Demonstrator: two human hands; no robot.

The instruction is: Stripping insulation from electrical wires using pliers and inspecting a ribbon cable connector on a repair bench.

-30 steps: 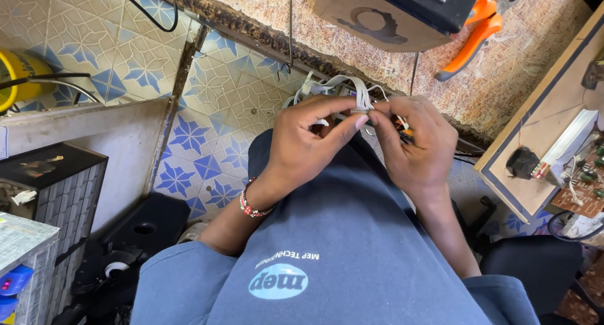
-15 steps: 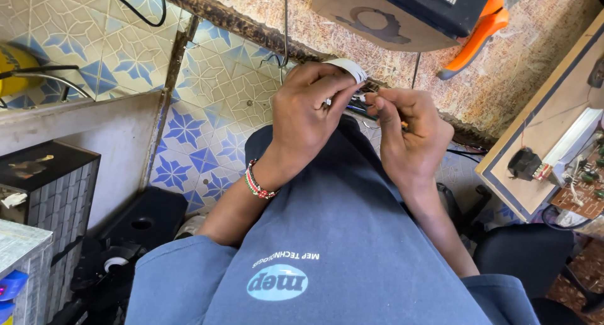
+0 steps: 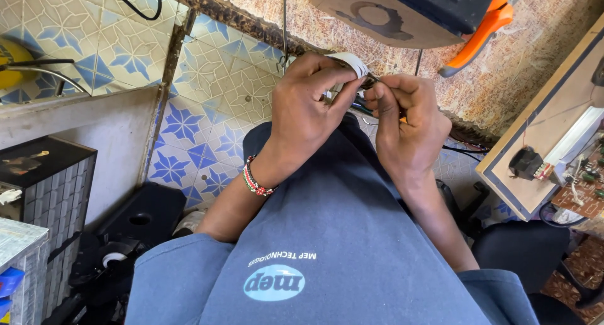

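The white flat cable (image 3: 350, 62) sits between my two hands, held up over my lap just in front of the edge of the worktop (image 3: 390, 79). My left hand (image 3: 308, 108) is curled shut around it, the fingers folded over and the white band arching across the top of my index finger and thumb. My right hand (image 3: 402, 120) is closed too, thumb and forefinger pinched on a small dark end piece (image 3: 371, 81) where the cable meets it; what that piece is I cannot tell, it is too small and half hidden by my fingertips. The two hands touch at the fingertips. A beaded bracelet (image 3: 254, 178) in red, white and green rings my left wrist.

On the worktop beyond my hands lies an orange-handled tool (image 3: 481, 39), partly under a dark box (image 3: 434, 1) that rests on a brown board. To my right a wooden board (image 3: 547, 149) carries a small black part (image 3: 525, 163) and a circuit board (image 3: 585, 186). Below my left arm the floor (image 3: 189, 123) is blue-and-white patterned tile, with a black case (image 3: 44, 180) standing near it. My grey-blue shirt (image 3: 314, 237) fills the lower middle of the view.
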